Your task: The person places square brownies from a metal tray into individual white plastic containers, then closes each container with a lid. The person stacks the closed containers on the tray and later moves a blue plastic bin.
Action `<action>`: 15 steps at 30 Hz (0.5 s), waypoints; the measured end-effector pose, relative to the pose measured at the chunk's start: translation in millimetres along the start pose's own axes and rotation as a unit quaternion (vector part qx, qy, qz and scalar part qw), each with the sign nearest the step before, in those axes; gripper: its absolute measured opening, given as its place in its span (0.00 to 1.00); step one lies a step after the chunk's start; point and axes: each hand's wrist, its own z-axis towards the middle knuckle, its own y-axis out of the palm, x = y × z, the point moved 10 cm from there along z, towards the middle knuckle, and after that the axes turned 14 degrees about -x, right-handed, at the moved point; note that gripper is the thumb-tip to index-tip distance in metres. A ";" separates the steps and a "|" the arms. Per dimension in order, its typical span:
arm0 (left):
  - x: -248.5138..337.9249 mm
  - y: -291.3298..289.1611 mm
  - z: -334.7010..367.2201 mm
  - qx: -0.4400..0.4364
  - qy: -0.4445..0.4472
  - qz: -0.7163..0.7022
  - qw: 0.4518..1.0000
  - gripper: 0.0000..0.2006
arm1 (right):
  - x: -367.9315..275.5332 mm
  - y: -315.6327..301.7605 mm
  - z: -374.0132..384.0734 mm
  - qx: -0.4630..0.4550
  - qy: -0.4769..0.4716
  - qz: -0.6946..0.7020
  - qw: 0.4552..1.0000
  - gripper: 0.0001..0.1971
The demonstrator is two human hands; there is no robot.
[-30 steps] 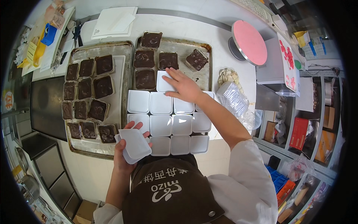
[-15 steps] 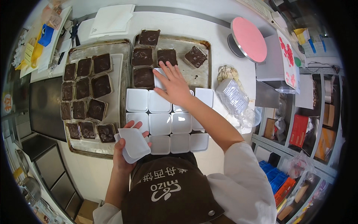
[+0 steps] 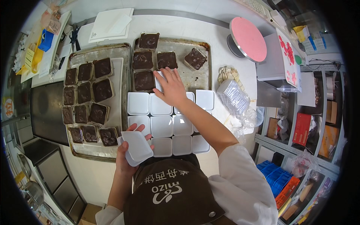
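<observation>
My left hand (image 3: 125, 159) grips a small stack of white square plastic lids (image 3: 139, 145) low at the near edge of the table. My right hand (image 3: 172, 88) lies flat with fingers extended on another white lid (image 3: 158, 79), which its palm partly hides. This lid sits between a chocolate-topped cake in a clear square box (image 3: 144, 81) and the rows of white lids (image 3: 161, 126) laid edge to edge in front. What lies under those lids is hidden. Just beyond my fingertips is another boxed chocolate cake (image 3: 167, 60).
A second metal tray (image 3: 119, 50) at left carries several boxed chocolate cakes (image 3: 102, 89). One tilted cake (image 3: 195, 59) sits apart on the right tray (image 3: 207, 50). Beyond are bagged clear plastic pieces (image 3: 234, 95), a pink turntable (image 3: 248, 39) and a white box (image 3: 111, 25).
The view has shifted slightly. My right hand stays over the same lid, its fingers a little closer together. My left hand still holds the lids.
</observation>
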 end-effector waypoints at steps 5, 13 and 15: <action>1.3 0.7 -0.5 -0.002 -0.001 0.006 1.000 0.53 | 2.6 2.0 1.6 -0.001 0.009 0.000 1.000 0.35; -0.1 3.7 1.6 -0.009 -0.001 0.001 1.000 0.52 | 4.3 25.3 0.7 -0.057 0.014 -0.041 0.997 0.37; 0.8 8.2 5.6 -0.021 0.000 0.000 1.000 0.52 | 8.9 33.8 2.6 -0.101 0.025 -0.031 0.994 0.37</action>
